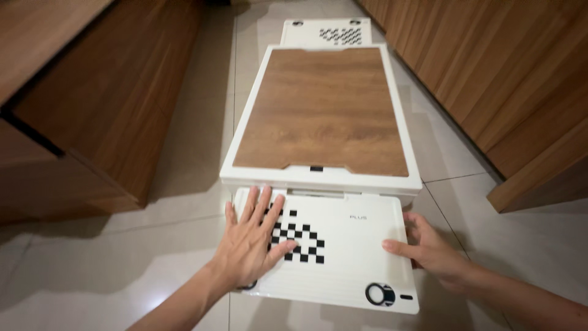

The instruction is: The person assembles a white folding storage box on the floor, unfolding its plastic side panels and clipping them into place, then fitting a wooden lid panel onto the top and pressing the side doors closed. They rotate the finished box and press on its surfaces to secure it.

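Note:
A white folding table [321, 178] with a wood-grain top lies low over a tiled floor. A white plastic panel [352, 257] with a black checker pattern and a round black knob [380, 293] sticks out from under its near edge. My left hand [252, 240] lies flat, fingers spread, on the panel's left part, over the checker pattern. My right hand [425, 248] grips the panel's right edge, thumb on top. A second white panel [327, 32] with a checker pattern sticks out at the table's far end.
Wooden cabinets [104, 98] stand along the left, with a dark gap under one. A wood-panelled wall [490, 79] runs along the right. Pale floor tiles [122, 263] show on both sides of the table.

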Demonstrator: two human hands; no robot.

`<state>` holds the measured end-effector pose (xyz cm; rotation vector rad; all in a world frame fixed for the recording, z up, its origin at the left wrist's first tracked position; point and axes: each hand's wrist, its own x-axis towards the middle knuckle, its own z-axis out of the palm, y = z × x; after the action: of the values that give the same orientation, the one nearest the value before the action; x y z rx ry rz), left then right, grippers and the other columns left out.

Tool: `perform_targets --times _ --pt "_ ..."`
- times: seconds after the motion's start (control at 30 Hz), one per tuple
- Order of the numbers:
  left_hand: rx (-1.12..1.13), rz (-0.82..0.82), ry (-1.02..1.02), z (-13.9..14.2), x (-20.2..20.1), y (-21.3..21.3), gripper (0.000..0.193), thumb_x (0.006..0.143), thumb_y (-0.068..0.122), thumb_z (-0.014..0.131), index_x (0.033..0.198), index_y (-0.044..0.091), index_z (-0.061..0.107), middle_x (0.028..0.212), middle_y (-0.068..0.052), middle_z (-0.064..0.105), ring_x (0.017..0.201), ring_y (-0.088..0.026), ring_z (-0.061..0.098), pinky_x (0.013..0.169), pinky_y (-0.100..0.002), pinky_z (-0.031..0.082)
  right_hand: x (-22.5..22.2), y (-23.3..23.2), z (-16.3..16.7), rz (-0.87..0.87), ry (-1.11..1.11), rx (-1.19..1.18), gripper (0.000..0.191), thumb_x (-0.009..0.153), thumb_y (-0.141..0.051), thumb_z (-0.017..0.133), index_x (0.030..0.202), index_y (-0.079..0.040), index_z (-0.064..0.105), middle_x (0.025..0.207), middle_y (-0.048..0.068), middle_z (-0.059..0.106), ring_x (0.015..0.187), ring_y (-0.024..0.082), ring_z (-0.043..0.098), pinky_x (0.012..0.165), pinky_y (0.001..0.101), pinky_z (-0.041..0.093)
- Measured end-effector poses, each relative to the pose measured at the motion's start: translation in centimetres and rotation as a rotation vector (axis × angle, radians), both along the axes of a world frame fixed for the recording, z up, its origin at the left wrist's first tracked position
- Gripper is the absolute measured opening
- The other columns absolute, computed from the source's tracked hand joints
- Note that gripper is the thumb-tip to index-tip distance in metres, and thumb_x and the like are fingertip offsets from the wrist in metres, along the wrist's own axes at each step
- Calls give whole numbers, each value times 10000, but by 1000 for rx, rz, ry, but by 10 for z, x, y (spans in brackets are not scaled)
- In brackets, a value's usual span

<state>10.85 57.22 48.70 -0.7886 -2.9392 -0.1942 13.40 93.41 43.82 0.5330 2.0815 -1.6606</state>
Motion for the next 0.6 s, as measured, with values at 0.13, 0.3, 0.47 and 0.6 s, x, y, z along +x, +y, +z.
perform_targets --times 0.13,0.3,0.47,0.6 --pt "-11 18 -45 2 0 -4 912 923 674 503 1574 94 239 1698 -218 128 1516 -448 44 1079 -768 120 -24 16 4 -122 230 82 839 815 -420 767 1472 -179 303 1277 122 602 1069 240 642 830 436 539" --pt "34 7 118 9 7 18 847 914 615 546 1597 178 302 1674 -224 147 1527 -487 99 1064 -787 150 -105 56 20 -336 379 -12 642 939 -488 646 1429 -230 320 1193 98 587 944 204 615 715 391 490" --pt "89 318 -174 18 -7 55 981 904 686 553 1600 143 126 1656 -290 -40 1432 -636 35 1014 -844 145 -156 53 -6 -184 178 -181 417 970 -532 434 1085 -199 657 1014 -10 722 862 122 671 738 313 519" --pt "75 248 -128 9 -18 56 1126 844 753 598 1633 135 85 1661 -347 -85 1389 -707 6 1030 -832 119 -158 55 -8 -45 140 -4 567 1049 -616 406 1068 -110 662 860 83 609 667 200 505 613 405 387"
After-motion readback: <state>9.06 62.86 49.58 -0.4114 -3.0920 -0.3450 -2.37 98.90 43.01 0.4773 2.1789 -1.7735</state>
